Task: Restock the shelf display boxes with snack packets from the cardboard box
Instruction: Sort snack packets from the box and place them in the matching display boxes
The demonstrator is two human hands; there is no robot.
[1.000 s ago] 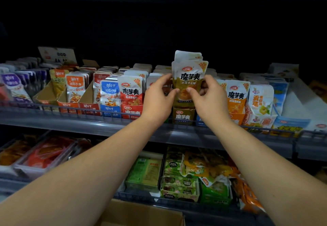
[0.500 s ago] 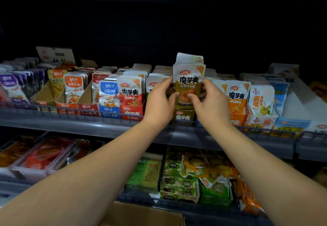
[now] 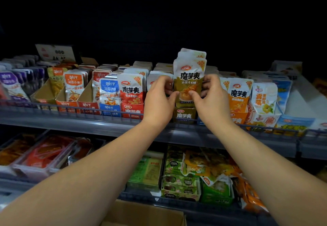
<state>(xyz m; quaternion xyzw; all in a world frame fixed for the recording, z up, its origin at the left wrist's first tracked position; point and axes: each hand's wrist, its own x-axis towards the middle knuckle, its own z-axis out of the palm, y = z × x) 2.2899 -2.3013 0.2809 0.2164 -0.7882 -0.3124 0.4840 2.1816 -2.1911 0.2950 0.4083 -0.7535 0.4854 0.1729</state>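
I hold a stack of olive snack packets (image 3: 190, 77) upright between both hands, directly above the olive display box (image 3: 184, 115), with their lower ends reaching its open top. My left hand (image 3: 159, 100) pinches the stack's left edge, thumb on the front and fingers curled behind. My right hand (image 3: 210, 101) pinches the right edge the same way. Just left of the olive display box stands a red display box (image 3: 131, 110) full of red packets, and just to its right are orange packets (image 3: 238, 94). The cardboard box (image 3: 141, 215) sits well below the olive display box, at the bottom of my view.
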